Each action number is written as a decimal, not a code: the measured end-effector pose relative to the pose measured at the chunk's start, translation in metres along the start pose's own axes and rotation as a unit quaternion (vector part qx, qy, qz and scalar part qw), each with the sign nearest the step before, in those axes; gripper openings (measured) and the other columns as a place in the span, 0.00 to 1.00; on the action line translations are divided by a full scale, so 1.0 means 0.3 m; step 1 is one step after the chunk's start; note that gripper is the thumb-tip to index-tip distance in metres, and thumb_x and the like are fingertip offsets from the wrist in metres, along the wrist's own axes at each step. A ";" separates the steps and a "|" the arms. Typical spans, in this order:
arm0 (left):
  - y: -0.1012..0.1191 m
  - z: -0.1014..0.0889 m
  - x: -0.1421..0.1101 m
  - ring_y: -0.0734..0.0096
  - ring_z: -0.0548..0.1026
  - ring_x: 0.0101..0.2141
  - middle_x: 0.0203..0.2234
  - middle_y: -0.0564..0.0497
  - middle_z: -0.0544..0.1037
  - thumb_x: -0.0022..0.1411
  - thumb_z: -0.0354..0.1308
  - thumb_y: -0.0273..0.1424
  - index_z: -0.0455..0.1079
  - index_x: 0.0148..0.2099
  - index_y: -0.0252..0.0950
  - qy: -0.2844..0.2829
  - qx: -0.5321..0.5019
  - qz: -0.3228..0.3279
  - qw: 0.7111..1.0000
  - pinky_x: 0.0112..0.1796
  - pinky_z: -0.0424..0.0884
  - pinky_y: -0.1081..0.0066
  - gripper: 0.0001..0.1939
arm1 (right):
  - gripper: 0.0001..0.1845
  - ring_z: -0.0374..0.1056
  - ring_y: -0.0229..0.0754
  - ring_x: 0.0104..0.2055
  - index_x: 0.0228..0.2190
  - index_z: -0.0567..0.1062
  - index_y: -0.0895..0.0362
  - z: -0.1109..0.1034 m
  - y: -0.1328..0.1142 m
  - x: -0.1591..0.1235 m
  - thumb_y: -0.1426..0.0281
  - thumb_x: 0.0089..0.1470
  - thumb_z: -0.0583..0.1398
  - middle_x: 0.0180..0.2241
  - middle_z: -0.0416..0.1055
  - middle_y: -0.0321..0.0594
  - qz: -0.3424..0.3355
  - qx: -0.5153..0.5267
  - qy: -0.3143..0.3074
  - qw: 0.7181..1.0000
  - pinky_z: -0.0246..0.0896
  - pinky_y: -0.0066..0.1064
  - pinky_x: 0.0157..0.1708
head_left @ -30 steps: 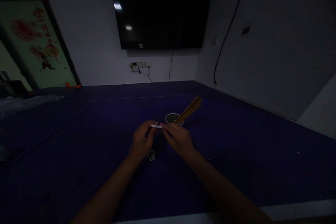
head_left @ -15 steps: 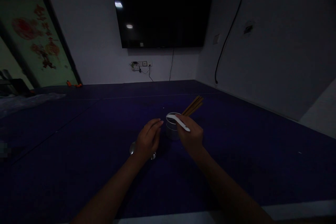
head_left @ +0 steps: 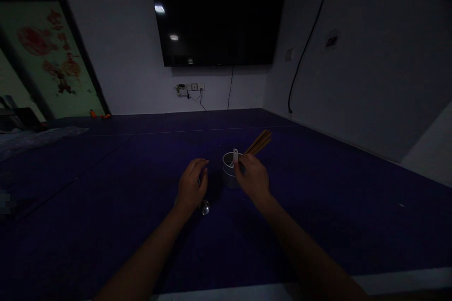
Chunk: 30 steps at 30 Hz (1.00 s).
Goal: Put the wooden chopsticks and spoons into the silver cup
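My right hand (head_left: pixel 253 178) is at the near right rim of a round metal pot (head_left: pixel 230 179). Its thumb and fingers are closed on a white spoon (head_left: pixel 235 154), which stands handle up in the pot's mouth with its bowl hidden. A bundle of brown chopsticks (head_left: pixel 259 142) leans out of the pot to the right. Left of the pot, my left hand (head_left: pixel 192 183) hovers with thumb and fingers apart and nothing seen between them. Below it a shiny metal spoon (head_left: pixel 205 207) lies on the purple surface, partly covered by the hand and wrist.
The purple surface (head_left: pixel 116 207) reaches back to a wall with a large dark television (head_left: pixel 219 19). Sockets with cords (head_left: pixel 190 88) sit under it. Crumpled clear plastic (head_left: pixel 42 135) and small orange objects (head_left: pixel 100 114) lie at the far left.
My right hand has carried the white spoon away from my left hand and turned it upright into the pot. My left hand has let go of it and shifted slightly left.
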State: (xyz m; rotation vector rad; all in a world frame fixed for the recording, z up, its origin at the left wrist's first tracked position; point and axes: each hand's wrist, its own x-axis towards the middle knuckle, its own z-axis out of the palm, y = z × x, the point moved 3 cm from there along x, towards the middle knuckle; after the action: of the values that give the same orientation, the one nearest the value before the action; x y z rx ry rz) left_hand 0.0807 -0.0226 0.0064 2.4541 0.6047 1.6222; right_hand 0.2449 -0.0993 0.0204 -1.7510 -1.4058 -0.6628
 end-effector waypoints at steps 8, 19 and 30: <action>-0.003 0.001 0.001 0.67 0.72 0.44 0.41 0.45 0.73 0.62 0.47 0.27 0.68 0.47 0.37 0.000 0.002 -0.010 1.000 0.45 0.69 0.64 0.13 | 0.15 0.67 0.44 0.36 0.31 0.74 0.55 -0.001 -0.006 -0.003 0.67 0.58 0.49 0.31 0.71 0.44 -0.015 -0.019 -0.029 0.999 0.60 0.34 0.34; -0.006 -0.003 0.003 0.67 0.72 0.42 0.39 0.46 0.74 0.62 0.48 0.27 0.68 0.46 0.37 -0.015 0.004 -0.008 1.000 0.44 0.69 0.65 0.12 | 0.16 0.65 0.44 0.37 0.27 0.76 0.54 -0.003 -0.005 -0.006 0.66 0.58 0.51 0.33 0.73 0.41 -0.028 -0.019 -0.051 0.998 0.60 0.34 0.34; -0.010 -0.006 0.004 0.67 0.73 0.42 0.39 0.46 0.75 0.62 0.47 0.28 0.68 0.45 0.37 -0.020 0.011 -0.015 1.000 0.43 0.69 0.66 0.11 | 0.14 0.64 0.44 0.36 0.27 0.77 0.53 0.001 0.004 -0.010 0.62 0.56 0.54 0.32 0.72 0.41 -0.036 -0.022 -0.043 0.998 0.59 0.33 0.31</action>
State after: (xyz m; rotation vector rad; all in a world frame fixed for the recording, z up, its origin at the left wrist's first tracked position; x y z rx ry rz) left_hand 0.0787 -0.0196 0.0072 2.4749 0.6535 1.5599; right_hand 0.2453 -0.1007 0.0174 -1.7890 -1.5294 -0.6673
